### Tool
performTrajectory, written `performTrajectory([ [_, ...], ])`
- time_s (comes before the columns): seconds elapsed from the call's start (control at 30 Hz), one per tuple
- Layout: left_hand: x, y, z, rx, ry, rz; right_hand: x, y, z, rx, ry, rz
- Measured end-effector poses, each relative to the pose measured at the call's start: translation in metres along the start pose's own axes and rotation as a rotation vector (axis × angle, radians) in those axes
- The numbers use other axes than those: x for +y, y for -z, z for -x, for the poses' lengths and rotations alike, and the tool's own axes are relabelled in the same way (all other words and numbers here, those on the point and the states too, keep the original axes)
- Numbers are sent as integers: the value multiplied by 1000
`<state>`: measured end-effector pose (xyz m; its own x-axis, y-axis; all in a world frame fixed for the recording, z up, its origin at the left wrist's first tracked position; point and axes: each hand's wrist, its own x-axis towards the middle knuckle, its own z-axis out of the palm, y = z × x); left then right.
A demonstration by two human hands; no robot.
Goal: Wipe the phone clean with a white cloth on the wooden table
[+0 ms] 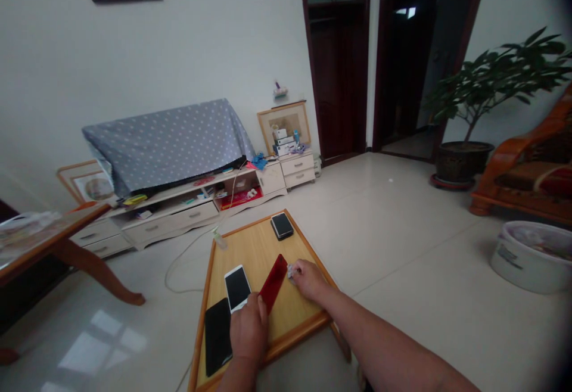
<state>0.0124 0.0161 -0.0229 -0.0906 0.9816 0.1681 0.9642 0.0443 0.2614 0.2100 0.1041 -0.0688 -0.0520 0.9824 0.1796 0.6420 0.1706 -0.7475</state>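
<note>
four flat things lie on the low wooden worktop (259, 249) with its orange edging: a dark phone (282, 226) near the far edge, a white phone (237, 288), a larger black phone (217, 335) just beside it, and a red phone or phone case (272, 283) between our two hands. our left hand (249, 329) sits low over the near end of the red piece, fingers curled against it, so its grip looks narrow, though we cannot tell whether it truly holds or merely steadies. our right hand (309, 280) reaches in from the other side, its fingertips in a tight grip on a small pale scrap (291, 271) right beside the upper end of the red piece; it is too small to identify. the phones look laid flat and apart, likely so each stays easy to reach. beyond the worktop, a white plastic basin (529, 258) on the floor holds something pale and crumpled, hard to make out. a dark pot (462, 161) holds a leafy plant (496, 76) and stands on a red saucer (452, 182). a low drawer unit (170, 213) keeps papers and odds and ends on its open shelf, and a small cabinet (297, 168) carries stacked white boxes (282, 142).
</note>
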Motion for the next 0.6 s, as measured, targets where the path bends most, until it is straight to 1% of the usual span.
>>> performTrajectory([
  [0.13, -8, -11, -2, -23, 66, 120, 2, 2, 0, 11, -29, -22],
  [0.23, -10, -17, -2, -36, 135, 155, 0, 0, 2, 3, -20, -13],
  [0.33, -10, -18, -1, -57, 234, 142, -7, -4, 7, -18, 37, 18],
  [0.4, -10, -17, -1, -74, 275, 127, -13, -8, 11, -46, 89, 48],
  [0.6, -12, -17, -4, -89, 307, 74, -30, -18, 16, -109, 212, 156],
])
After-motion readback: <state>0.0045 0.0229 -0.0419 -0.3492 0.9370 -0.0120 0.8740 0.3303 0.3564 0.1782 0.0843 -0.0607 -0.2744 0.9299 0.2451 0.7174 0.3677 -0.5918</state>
